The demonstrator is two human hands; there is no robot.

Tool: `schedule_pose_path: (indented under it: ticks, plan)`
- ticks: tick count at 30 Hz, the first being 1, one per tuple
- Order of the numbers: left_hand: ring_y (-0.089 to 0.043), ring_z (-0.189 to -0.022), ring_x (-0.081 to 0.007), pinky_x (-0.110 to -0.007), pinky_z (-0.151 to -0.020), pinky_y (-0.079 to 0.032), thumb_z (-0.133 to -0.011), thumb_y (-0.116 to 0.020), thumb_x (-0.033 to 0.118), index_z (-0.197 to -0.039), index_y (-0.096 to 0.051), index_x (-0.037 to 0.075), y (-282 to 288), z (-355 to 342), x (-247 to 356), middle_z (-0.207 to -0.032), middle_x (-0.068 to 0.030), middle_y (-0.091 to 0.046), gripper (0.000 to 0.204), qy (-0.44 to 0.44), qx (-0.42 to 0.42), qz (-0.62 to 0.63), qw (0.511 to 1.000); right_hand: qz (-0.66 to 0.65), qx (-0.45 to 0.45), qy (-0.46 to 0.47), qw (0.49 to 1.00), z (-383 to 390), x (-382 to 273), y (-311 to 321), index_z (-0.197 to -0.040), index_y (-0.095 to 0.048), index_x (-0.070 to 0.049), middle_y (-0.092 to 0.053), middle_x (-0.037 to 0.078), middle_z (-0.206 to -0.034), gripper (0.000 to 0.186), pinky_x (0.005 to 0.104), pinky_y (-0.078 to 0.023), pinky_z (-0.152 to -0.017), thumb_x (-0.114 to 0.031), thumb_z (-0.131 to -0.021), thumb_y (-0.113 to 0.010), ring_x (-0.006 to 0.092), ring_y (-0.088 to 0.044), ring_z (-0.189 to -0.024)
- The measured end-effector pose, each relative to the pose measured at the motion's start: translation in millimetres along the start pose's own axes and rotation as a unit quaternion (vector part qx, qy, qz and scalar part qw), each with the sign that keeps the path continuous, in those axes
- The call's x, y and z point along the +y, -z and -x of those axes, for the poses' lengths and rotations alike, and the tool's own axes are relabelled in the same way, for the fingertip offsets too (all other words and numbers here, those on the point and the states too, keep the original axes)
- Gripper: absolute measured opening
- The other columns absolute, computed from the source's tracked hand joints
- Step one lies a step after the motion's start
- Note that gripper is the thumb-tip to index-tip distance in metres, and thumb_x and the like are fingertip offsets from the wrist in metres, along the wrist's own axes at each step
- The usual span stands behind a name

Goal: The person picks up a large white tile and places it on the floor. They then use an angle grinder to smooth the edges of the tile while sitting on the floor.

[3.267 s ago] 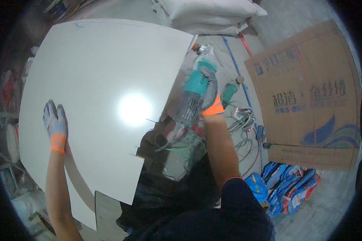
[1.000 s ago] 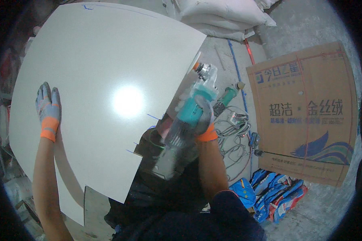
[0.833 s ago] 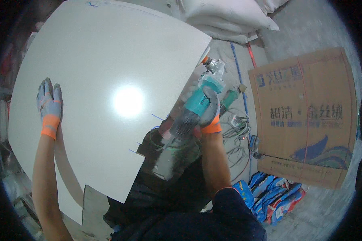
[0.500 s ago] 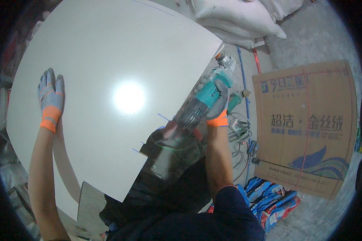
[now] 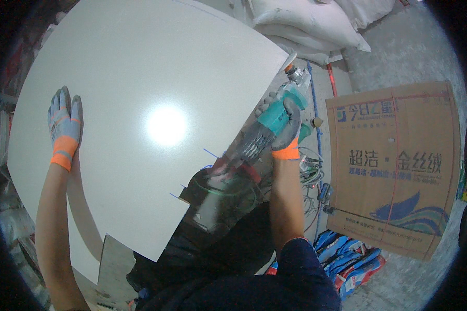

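My left hand (image 5: 63, 119), in a grey glove with an orange cuff, lies flat, fingers out, on a large white panel (image 5: 155, 67) with notches and blue pen marks along its right side. Gripped in my gloved right hand (image 5: 288, 127) is a teal and dark grey grinder (image 5: 271, 120), slanted along the panel's right edge. Its disc (image 5: 290, 60) is at the far right corner, touching or very near the edge; I cannot tell which. Behind the grip, a second green tool (image 5: 308, 129) lies partly hidden.
A big cardboard piece (image 5: 389, 132) lies to the right. Stacked white sacks (image 5: 301, 20) are at the back. Tangled cables (image 5: 310, 171) run by my right forearm, beside blue and red tubes (image 5: 331, 78). Crumpled blue and red bags (image 5: 347, 259) lie lower right. Assorted clutter lines the left rim.
The grinder in my right hand has travelled away from me and rightward, along the panel edge toward its far corner. My left hand stays flat on the panel. The whole view has shifted somewhat.
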State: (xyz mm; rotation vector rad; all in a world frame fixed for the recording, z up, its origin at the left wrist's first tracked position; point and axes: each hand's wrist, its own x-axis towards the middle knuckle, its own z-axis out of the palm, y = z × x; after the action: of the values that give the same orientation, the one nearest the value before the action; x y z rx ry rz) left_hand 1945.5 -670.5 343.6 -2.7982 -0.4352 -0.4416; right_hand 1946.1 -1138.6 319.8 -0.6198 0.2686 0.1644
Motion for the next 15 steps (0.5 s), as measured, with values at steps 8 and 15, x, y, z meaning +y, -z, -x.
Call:
schedule_pose_path:
  ticks: [8,15]
  plan:
    - [-0.022,-0.127,-0.0258,-0.037,-0.106,-0.015,-0.087,-0.036,0.042,-0.133,-0.029,0.013,-1,-1,1,-0.137,-0.0102,-0.027,0.054,0.020,-0.019,-0.005,1.000,-0.021,0.010,-0.010,1.000,-6,1,12,-0.105,-0.046,0.002,-0.055,0.012,-0.088,0.041,0.0353,-0.048,-0.069,-0.025,-0.075,-0.055,0.0230,-0.056,-0.074]
    - [-0.023,-0.127,-0.0268,-0.036,-0.105,-0.017,-0.087,-0.037,0.041,-0.132,-0.029,0.012,7,1,5,-0.136,-0.0105,-0.029,0.054,0.025,-0.020,-0.011,0.999,-0.014,-0.018,-0.033,0.999,21,14,8,-0.106,-0.047,0.000,-0.055,0.012,-0.088,0.041,0.0377,-0.047,-0.072,-0.025,-0.074,-0.055,0.0238,-0.055,-0.075]
